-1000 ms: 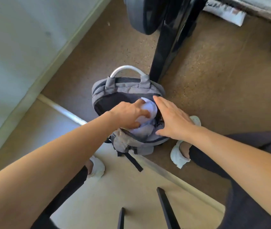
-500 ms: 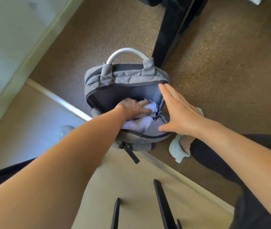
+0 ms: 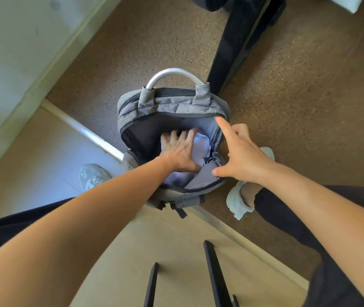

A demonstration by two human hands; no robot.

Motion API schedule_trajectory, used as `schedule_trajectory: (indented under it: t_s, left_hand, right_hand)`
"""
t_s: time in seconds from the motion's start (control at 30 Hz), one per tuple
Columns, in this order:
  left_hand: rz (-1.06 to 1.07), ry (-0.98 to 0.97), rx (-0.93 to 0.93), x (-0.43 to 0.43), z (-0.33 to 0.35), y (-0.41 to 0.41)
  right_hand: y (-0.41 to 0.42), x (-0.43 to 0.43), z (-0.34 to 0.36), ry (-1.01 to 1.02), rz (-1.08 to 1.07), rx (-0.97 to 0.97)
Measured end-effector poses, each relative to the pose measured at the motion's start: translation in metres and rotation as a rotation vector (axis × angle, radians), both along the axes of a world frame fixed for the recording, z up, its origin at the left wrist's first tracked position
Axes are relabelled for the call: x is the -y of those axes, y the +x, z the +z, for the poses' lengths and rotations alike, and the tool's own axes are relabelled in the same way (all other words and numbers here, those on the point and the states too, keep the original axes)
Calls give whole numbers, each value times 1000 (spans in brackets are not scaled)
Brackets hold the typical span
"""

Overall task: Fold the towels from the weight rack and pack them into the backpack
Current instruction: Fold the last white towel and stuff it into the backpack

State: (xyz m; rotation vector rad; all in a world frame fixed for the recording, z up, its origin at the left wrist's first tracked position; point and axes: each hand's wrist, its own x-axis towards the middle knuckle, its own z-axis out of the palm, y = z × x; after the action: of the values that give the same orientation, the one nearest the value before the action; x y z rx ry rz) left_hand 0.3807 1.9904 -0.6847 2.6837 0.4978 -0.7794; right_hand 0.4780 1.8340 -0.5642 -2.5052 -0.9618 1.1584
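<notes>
Pale lilac towel [image 3: 201,145], crumpled, inside grey backpack [image 3: 172,107] on floor. Left hand [image 3: 180,151] flat, fingers spread, pressing it. Right hand [image 3: 241,156] open, holding backpack's right edge wide. Dark room left of towel.

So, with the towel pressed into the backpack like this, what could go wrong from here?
1. The left hand pushes flat on the towel, so the fold may crumple or bunch.
2. The right hand only spreads the rim of the backpack; if it slips, the opening could close on the left hand.
3. Cloth near the zipper might catch when closing.
</notes>
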Motion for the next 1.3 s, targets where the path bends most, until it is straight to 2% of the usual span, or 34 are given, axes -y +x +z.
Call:
schedule_trajectory:
  t_s: [0.07,0.13,0.2,0.37,0.5,0.67,0.77,0.9,0.97,1.17,1.3]
  left_hand:
    - [61,-28,-127,11,-2,3]
    - [28,-14,-232,13,-10,6]
    - [-4,19,-261,14,-16,9]
    - [26,142,-260,30,-34,21]
    - [32,155,-225,34,-41,26]
    - [-49,202,-109,28,-41,9]
    - [-90,276,-176,11,-35,-10]
    - [113,117,-159,-12,-52,-40]
    - [138,62,-129,-10,-53,-45]
    - [168,73,-203,5,-55,-41]
    - [105,115,-156,-4,-47,-37]
  right_hand:
    - [-3,-1,-1,-12,18,-19]
    - [-5,-2,-1,-23,41,-19]
    - [-5,-3,-1,-37,60,-13]
    - [-5,-7,1,-102,87,-5]
    - [-6,-9,3,-133,110,-7]
    - [-9,-13,3,-117,97,-16]
    - [-10,-13,3,-112,89,-17]
    - [-12,-13,3,-104,88,-12]
    - [-14,-14,2,-107,94,-20]
    - [-15,-14,1,-122,109,-9]
    - [-15,-14,1,-110,101,11]
